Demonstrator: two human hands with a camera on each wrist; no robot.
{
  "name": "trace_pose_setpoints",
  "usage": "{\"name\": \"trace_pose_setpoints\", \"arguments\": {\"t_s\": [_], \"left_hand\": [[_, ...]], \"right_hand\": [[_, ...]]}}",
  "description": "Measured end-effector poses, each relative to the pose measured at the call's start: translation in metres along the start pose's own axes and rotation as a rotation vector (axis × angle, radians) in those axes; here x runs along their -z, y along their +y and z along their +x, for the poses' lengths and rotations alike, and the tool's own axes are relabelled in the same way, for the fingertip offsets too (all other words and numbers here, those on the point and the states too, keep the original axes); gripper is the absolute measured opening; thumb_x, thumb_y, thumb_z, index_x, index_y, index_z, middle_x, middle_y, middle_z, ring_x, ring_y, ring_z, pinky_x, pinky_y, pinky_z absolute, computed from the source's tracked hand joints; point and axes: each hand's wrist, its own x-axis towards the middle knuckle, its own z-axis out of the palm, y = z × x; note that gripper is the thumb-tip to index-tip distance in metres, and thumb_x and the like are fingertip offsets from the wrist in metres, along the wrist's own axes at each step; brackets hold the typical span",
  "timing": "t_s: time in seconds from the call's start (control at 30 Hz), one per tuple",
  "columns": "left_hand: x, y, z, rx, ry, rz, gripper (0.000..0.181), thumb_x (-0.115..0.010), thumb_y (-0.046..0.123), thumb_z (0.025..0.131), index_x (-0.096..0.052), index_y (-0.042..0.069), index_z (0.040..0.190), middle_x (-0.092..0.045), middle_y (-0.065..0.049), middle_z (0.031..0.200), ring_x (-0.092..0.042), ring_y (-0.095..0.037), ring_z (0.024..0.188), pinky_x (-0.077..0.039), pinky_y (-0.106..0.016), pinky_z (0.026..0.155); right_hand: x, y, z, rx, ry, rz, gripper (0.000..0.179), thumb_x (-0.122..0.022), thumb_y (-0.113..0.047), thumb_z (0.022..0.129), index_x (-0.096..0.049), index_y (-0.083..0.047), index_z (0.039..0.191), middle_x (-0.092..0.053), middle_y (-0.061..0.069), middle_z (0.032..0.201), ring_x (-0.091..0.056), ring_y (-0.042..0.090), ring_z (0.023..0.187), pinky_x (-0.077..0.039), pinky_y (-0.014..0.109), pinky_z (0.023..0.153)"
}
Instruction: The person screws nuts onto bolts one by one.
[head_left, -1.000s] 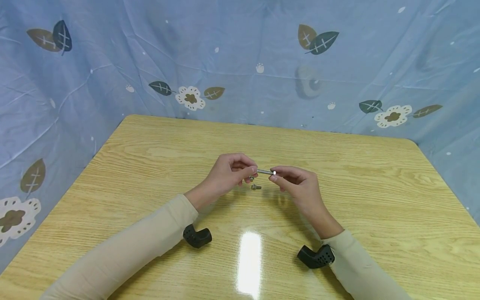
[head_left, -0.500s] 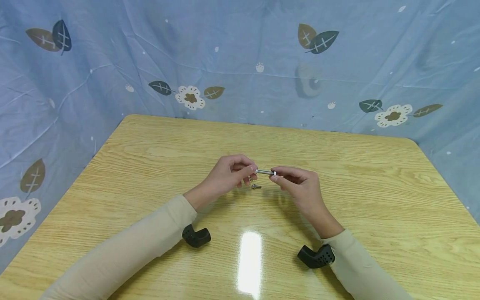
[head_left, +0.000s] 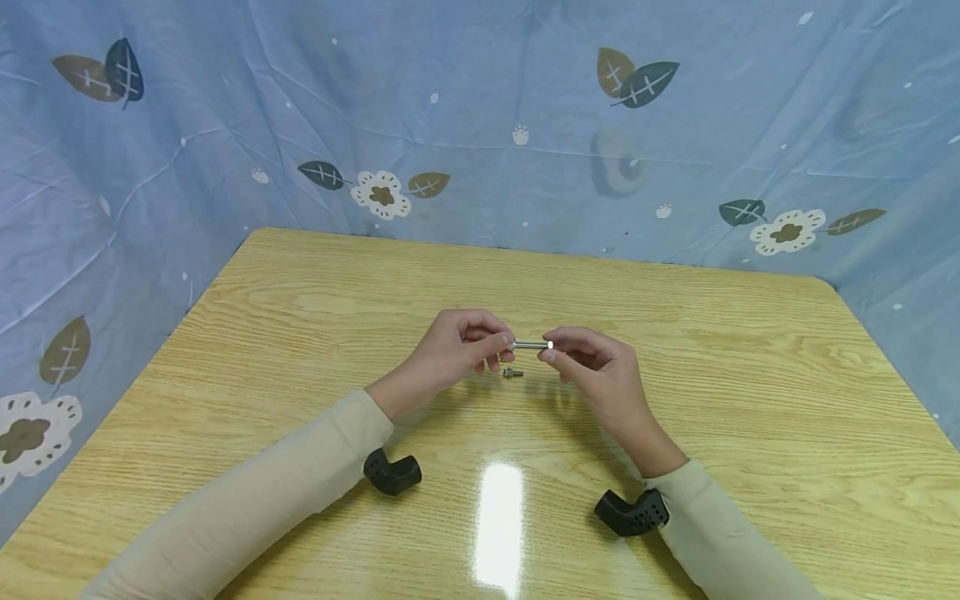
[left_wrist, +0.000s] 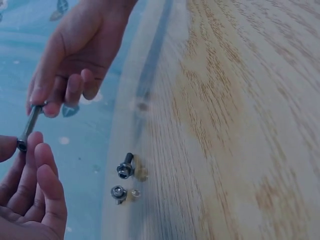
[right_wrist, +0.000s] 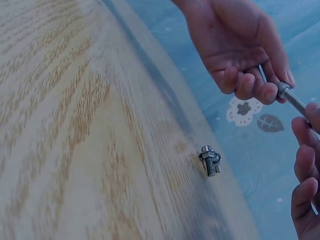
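Note:
Over the middle of the table, a long silver bolt [head_left: 531,345] is held nearly level between both hands. My left hand [head_left: 461,350] pinches its round socket head [left_wrist: 22,145] between thumb and fingertips. At the other end, the thumb and forefinger of my right hand [head_left: 596,367] pinch a hex nut [head_left: 551,344] around the bolt's tip. Bare thread [right_wrist: 296,102] shows between the hands. Below them on the table lie two shorter bolts with nuts on them: one [left_wrist: 125,166] in plain sight, the other [left_wrist: 119,193] mostly behind my left fingers in the head view.
The wood-grain table [head_left: 337,283] reaches back to a blue curtain [head_left: 495,100] printed with leaves and flowers. A black bracket sits at each sleeve cuff, the left bracket [head_left: 392,472] and the right bracket [head_left: 632,512]. Bright light reflects off the near tabletop.
The long bolt has tipped slightly, from sloping down to the right to nearly level. My left fingers have shifted slightly and cover more of one short bolt. Both hands keep their hold.

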Motion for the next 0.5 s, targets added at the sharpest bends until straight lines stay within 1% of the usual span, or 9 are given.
{"name": "trace_pose_setpoints", "arguments": {"t_s": [0.1,0.2,0.33,0.5], "left_hand": [[-0.0002,0.0002,0.0002,0.004,0.0,-0.004,0.016,-0.062,0.022,0.096,-0.069,0.009,0.103,-0.071,-0.023,0.101,-0.062,-0.045,0.09,-0.051,-0.04,0.069],[-0.0003,-0.0001,0.0006,0.006,0.003,-0.008,0.014,-0.062,0.022,0.096,-0.069,0.011,0.101,-0.071,-0.022,0.1,-0.062,-0.045,0.09,-0.051,-0.04,0.069],[-0.0005,-0.0002,0.0006,-0.005,0.005,-0.014,0.014,-0.062,0.022,0.096,-0.069,0.01,0.101,-0.071,-0.022,0.099,-0.062,-0.045,0.089,-0.051,-0.039,0.068],[-0.0007,0.0,0.0,-0.017,0.016,-0.018,0.015,-0.062,0.021,0.096,-0.069,0.008,0.102,-0.072,-0.02,0.096,-0.063,-0.042,0.084,-0.052,-0.038,0.067]], "right_hand": [[0.0004,-0.0002,-0.0001,0.005,-0.004,0.007,0.023,-0.069,-0.013,0.09,-0.068,0.0,0.109,-0.072,-0.007,0.087,-0.058,0.03,0.07,-0.051,0.033,0.06],[0.0005,-0.0002,0.0001,0.009,-0.004,0.012,0.022,-0.069,-0.012,0.09,-0.069,0.0,0.108,-0.072,-0.008,0.087,-0.06,0.029,0.071,-0.052,0.033,0.061],[0.0005,0.0002,0.0004,0.026,-0.002,0.014,0.025,-0.069,-0.01,0.09,-0.067,0.004,0.11,-0.071,-0.009,0.089,-0.06,0.028,0.07,-0.053,0.033,0.063],[0.0007,0.0007,0.0003,0.036,-0.006,0.02,0.027,-0.069,-0.009,0.09,-0.066,0.005,0.113,-0.072,-0.01,0.091,-0.061,0.028,0.07,-0.053,0.031,0.063]]}}
